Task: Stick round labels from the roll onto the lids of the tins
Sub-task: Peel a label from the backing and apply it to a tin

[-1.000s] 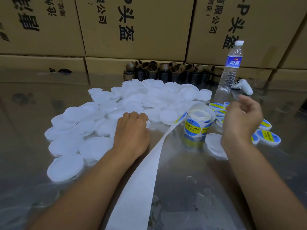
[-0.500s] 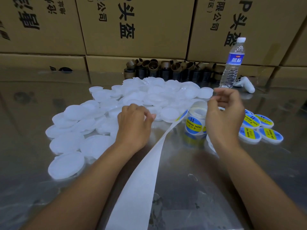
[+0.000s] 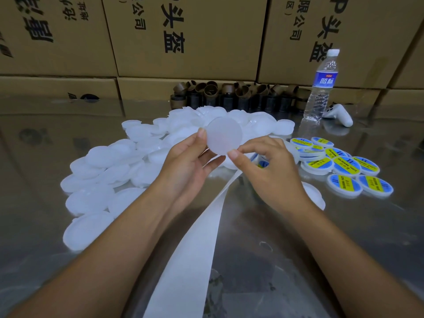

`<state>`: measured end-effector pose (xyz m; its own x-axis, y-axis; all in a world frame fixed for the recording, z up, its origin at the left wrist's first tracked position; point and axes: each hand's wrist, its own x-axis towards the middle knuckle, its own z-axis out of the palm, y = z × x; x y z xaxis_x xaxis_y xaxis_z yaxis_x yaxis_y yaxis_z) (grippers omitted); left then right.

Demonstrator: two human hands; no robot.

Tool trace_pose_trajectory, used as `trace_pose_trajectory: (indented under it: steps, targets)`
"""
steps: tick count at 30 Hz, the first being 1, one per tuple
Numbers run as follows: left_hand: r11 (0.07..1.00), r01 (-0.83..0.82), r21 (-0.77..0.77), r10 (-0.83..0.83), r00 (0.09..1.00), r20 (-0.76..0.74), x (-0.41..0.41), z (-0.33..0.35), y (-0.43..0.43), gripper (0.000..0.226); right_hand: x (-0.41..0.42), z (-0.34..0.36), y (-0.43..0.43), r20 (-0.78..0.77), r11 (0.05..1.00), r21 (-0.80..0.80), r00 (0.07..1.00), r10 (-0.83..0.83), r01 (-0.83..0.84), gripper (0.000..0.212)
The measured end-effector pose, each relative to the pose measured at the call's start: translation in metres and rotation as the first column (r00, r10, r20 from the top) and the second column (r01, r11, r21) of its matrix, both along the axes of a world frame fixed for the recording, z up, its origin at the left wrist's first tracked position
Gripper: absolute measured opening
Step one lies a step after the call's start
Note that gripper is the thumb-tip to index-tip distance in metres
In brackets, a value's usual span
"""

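A plain white round lid point(image 3: 224, 135) is held up above the table, facing me. My left hand point(image 3: 190, 161) pinches its left edge between thumb and fingers. My right hand point(image 3: 268, 166) pinches its lower right edge. A large heap of unlabelled white lids point(image 3: 119, 166) spreads over the shiny metal table point(image 3: 298, 249) to the left and behind. Several lids with blue and yellow labels point(image 3: 346, 166) lie at the right. The label roll point(image 3: 260, 159) is mostly hidden behind my right hand. Its white backing strip point(image 3: 195, 249) trails toward me.
Stacked cardboard boxes point(image 3: 190, 35) wall off the back. A row of brown empty roll cores point(image 3: 234, 97) stands before them. A water bottle point(image 3: 321, 86) and a white controller point(image 3: 339, 114) sit at the back right. One white lid point(image 3: 315, 196) lies beside my right wrist.
My left hand has lifted a white lid from the heap. My right hand has come in from the right and taken hold of its edge. The camera has tilted slightly.
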<state>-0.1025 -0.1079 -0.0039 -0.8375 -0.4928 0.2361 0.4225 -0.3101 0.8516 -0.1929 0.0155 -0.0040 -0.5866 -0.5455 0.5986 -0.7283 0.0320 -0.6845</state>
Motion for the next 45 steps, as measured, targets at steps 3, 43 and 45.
trace_pose_trajectory:
  steps: [3, 43, 45]
  targets:
    - [0.998, 0.034, -0.045, -0.033, 0.999, 0.014, 0.0, -0.001, 0.0, 0.04, -0.001, 0.003, 0.001, 0.063, 0.999, -0.034, 0.998, 0.002, 0.0, 0.016]
    - [0.991, -0.12, -0.058, 0.126, 0.984, 0.127, -0.002, -0.006, 0.0, 0.016, -0.013, -0.013, 0.001, -0.112, 0.941, 0.207, 0.962, -0.248, 0.267, 0.019]
    - [0.991, -0.118, -0.067, 0.126, 0.982, 0.141, -0.003, -0.006, 0.0, 0.015, -0.014, -0.013, 0.002, -0.061, 0.942, 0.236, 0.971, -0.231, 0.239, 0.023]
